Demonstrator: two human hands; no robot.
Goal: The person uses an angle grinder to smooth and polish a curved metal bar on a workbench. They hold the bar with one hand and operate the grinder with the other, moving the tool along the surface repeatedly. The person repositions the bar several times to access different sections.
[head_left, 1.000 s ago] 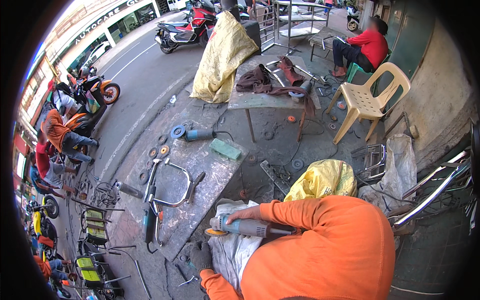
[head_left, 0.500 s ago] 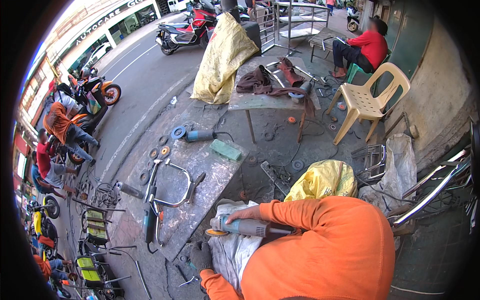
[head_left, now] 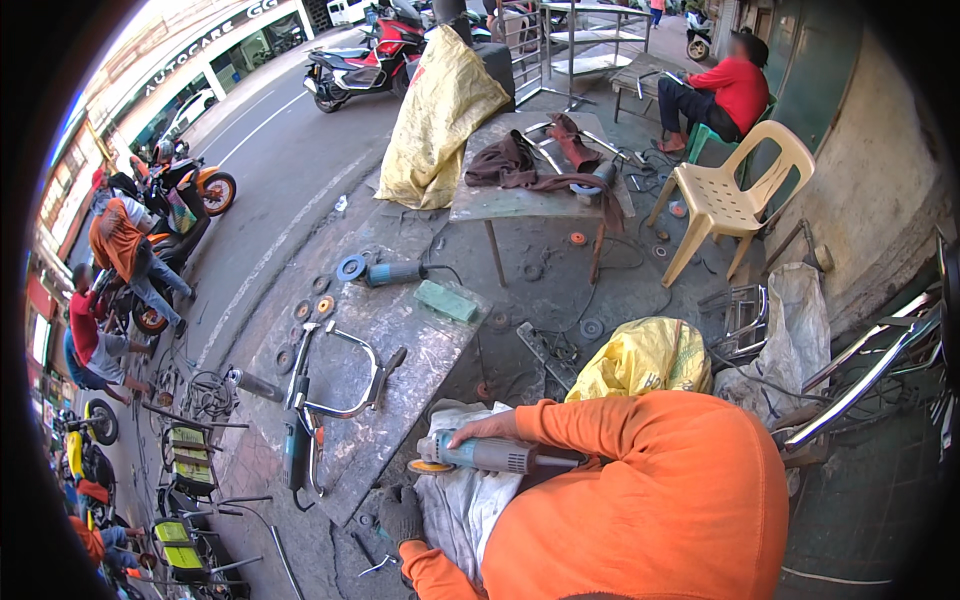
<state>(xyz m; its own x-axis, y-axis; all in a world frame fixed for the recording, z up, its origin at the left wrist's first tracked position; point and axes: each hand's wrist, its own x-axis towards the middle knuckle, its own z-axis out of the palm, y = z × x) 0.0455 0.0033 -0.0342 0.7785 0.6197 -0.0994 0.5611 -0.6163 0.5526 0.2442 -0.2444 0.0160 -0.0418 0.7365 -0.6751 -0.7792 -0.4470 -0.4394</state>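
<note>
My right hand is closed over the body of a blue-and-grey angle grinder. An orange-yellow disc sits at the grinder's left end, above a whitish cloth draped over my lap. Lower and to the left, my left hand wears a dark grey knit glove, its fingers curled. Whatever it may hold is hidden. On the low metal-topped table ahead lie a bent chrome tube frame, a second, blue-green grinder, another blue grinder and a green block.
A yellow sack stands beyond my right arm, near chrome tubing. Farther off are a second table with dark cloths, a beige plastic chair and a seated person in red. Cables and discs litter the ground; motorcycles line the street.
The whole view has shifted slightly to the left. Both hands and the grinder keep nearly the same pose.
</note>
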